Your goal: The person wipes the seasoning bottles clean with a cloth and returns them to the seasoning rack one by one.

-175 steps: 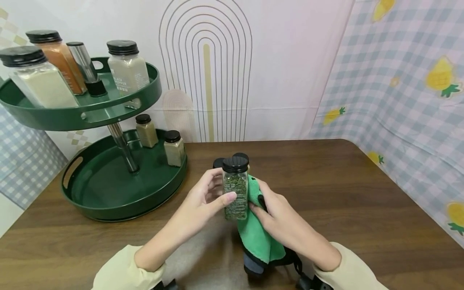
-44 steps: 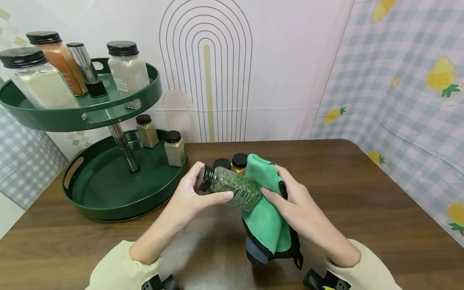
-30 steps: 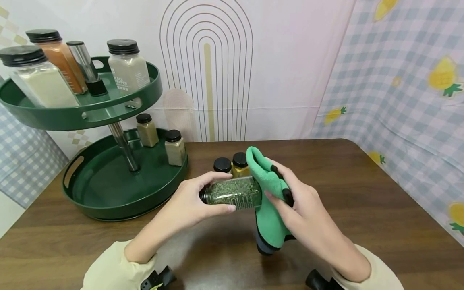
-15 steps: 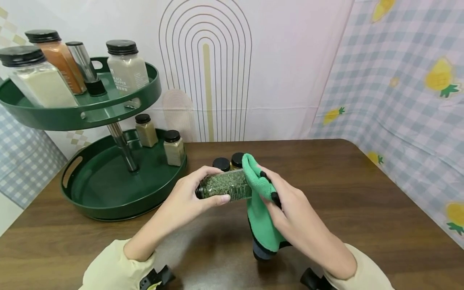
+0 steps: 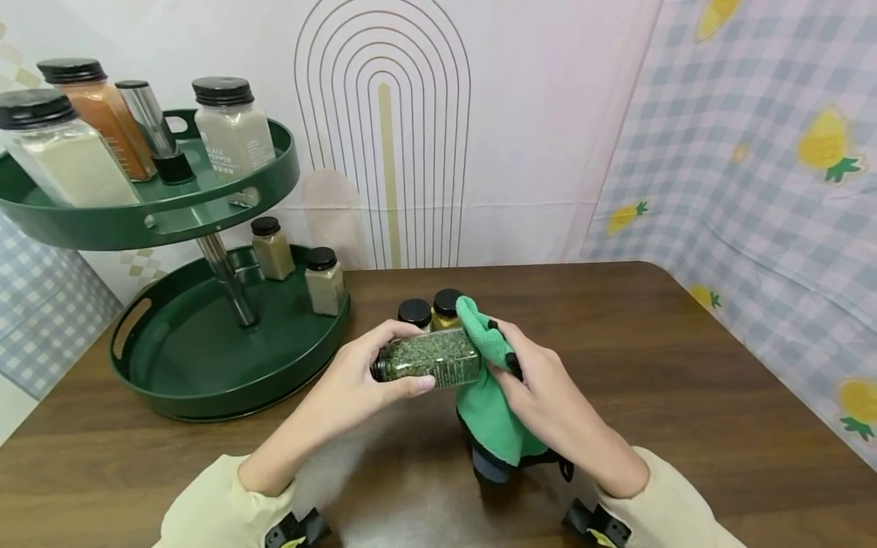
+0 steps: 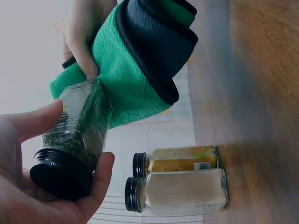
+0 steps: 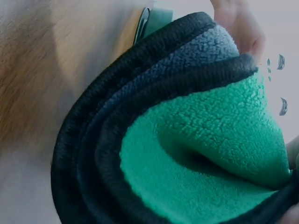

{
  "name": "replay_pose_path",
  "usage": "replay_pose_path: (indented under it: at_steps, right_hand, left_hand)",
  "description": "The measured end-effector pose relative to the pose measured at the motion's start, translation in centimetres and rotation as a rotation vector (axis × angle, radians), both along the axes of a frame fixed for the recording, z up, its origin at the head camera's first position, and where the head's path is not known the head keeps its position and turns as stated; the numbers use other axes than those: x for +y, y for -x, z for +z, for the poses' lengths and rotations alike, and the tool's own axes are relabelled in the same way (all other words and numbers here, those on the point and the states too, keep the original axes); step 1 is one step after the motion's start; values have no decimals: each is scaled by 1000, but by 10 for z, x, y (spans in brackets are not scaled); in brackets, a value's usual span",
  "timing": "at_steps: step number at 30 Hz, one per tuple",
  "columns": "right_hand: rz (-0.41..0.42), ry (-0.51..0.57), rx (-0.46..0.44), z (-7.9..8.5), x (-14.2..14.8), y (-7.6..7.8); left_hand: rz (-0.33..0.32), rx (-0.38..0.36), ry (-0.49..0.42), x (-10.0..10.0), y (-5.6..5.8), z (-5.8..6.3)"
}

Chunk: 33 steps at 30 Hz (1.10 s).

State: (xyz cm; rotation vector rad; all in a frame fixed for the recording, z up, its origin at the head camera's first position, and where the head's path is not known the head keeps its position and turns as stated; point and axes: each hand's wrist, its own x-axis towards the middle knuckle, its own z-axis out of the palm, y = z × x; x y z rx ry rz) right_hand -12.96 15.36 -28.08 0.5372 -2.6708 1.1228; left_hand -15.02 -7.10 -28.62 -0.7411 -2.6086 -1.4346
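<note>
My left hand [image 5: 366, 373] grips a clear spice jar [image 5: 433, 358] of green dried herbs near its black lid. The jar lies on its side in the air, lid to the left, base to the right. A green cleaning cloth [image 5: 495, 407] with black edging and a dark grey back is held in my right hand [image 5: 548, 388], pressed to the jar's base. In the left wrist view the cloth [image 6: 126, 70] wraps the jar's end and the lid [image 6: 60, 175] sits in my left palm. Folded cloth [image 7: 205, 135] fills most of the right wrist view.
Behind the held jar stand two black-lidded jars, one yellow [image 6: 182, 158], one pale [image 6: 184, 189]. At left, a two-tier green tray stand [image 5: 233, 407] carries several jars and a silver-and-black cylinder [image 5: 154, 129]. A curtain-like backdrop [image 5: 534, 137] rises behind the wooden table [image 5: 651, 365].
Earlier the herb jar was upright; it has since been tipped onto its side. The cloth has shifted from the jar's side to its base, and over the last second both hands drifted slightly left.
</note>
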Motion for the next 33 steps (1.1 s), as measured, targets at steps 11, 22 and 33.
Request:
replay_pose_path:
  at_steps: [11,22,33]
  right_hand:
    - [-37,-62,-72,3,-4,-1]
    - [-1,-101,106,25,-2,-29]
    - [-14,-129,12,2,-3,-7]
  left_hand:
    - [59,-40,-12,5,-2,-5]
    - [73,-33,-46,1,-4,6]
    - [64,-30,-52,1,-5,5]
